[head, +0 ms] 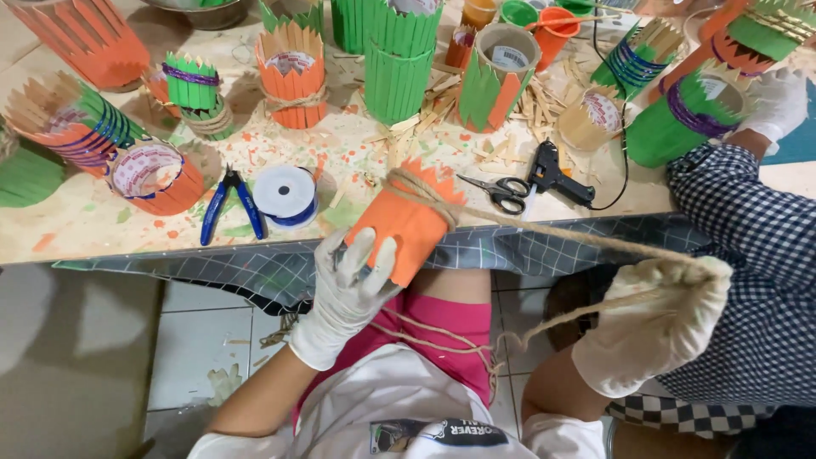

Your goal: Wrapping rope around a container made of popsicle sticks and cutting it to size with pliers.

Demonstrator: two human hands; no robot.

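Orange stick-clad holder, jagged at its rim, tilts over the surface's front edge. Left hand, gloved, grips its base with fingers spread. Right hand, gloved, clenches tan twine looped taut around the holder's rim.

Pliers left of tape roll; scissors left of glue gun, all on table.

The gloved left hand grips an orange stick-clad holder while the right hand pulls jute twine taut.
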